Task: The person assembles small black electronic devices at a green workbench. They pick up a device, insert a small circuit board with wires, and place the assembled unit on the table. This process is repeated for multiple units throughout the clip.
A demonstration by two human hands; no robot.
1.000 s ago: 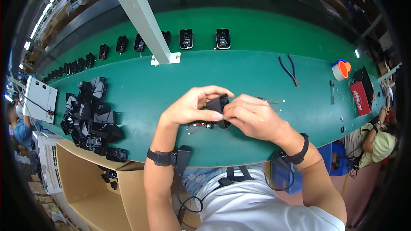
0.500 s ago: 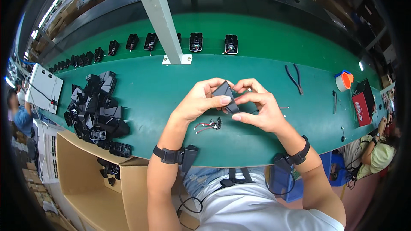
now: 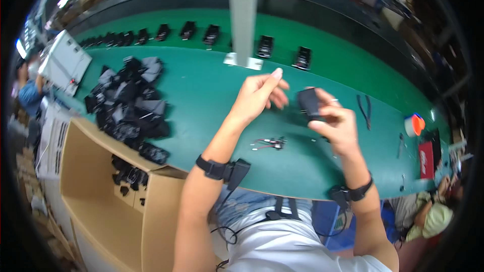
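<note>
My right hand (image 3: 339, 121) grips a black plastic housing (image 3: 308, 104) above the green table, its fingers behind it and the thumb at its lower edge. To the left of it, my left hand (image 3: 261, 93) is raised with its fingers apart and nothing in them. A small bundle of red and black wires with a dark part (image 3: 275, 144) lies on the table below and between my hands. At the left, a heap of black plastic housings (image 3: 126, 100) is piled up. Motion blurs the picture somewhat, so the housing's details are hard to make out.
A row of black housings (image 3: 212, 35) stands along the green strip behind the table, past a grey post (image 3: 243, 20). To the right lie pliers (image 3: 364, 112), an orange and white roll (image 3: 415, 125) and a red box (image 3: 426, 160). An open cardboard box (image 3: 101, 191) stands at lower left.
My left hand has let go of the housing and moved apart from it. My right hand has carried the housing to the right. The whole view has shifted and turned.
</note>
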